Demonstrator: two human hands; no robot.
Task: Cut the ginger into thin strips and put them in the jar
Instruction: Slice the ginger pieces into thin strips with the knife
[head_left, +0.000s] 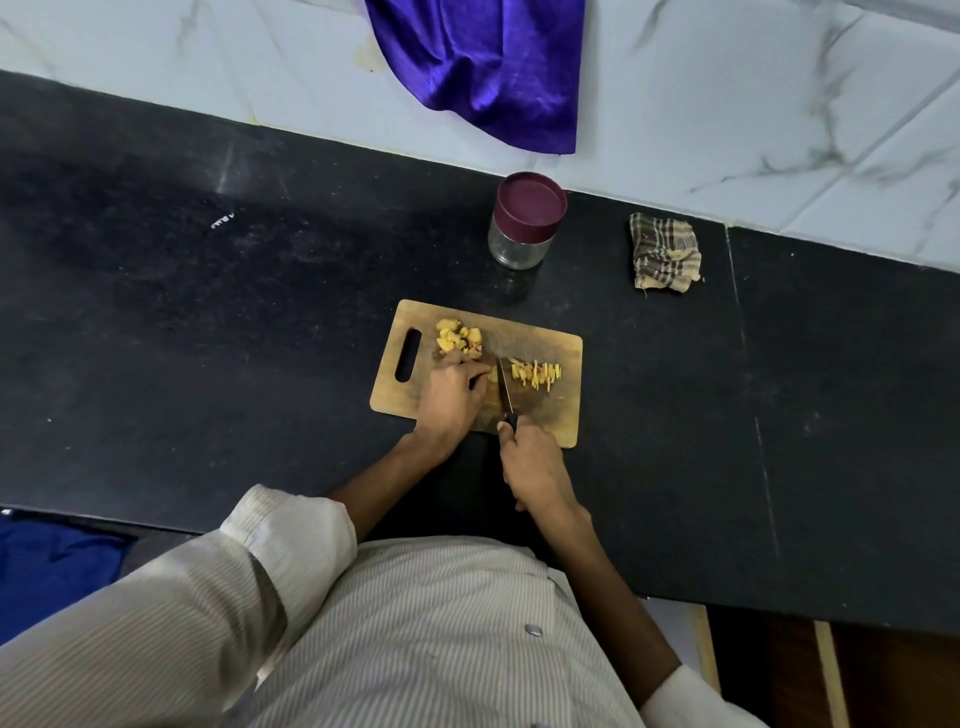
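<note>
A wooden cutting board (545, 415) lies on the black counter. A pile of ginger chunks (458, 336) sits near its handle slot. Thin ginger strips (535, 374) lie on the board's right half. My left hand (451, 397) holds a small ginger piece down with curled fingertips against the knife blade. My right hand (535, 465) grips the black handle of the knife (504, 387), whose blade stands on the board between my left fingers and the strips. A glass jar (524, 221) with a maroon lid stands upright behind the board, lid on.
A folded checked cloth (664, 252) lies on the black counter (208, 312) to the right of the jar. A purple fabric (488, 67) hangs over the marble wall behind. The counter's front edge runs just below my forearms.
</note>
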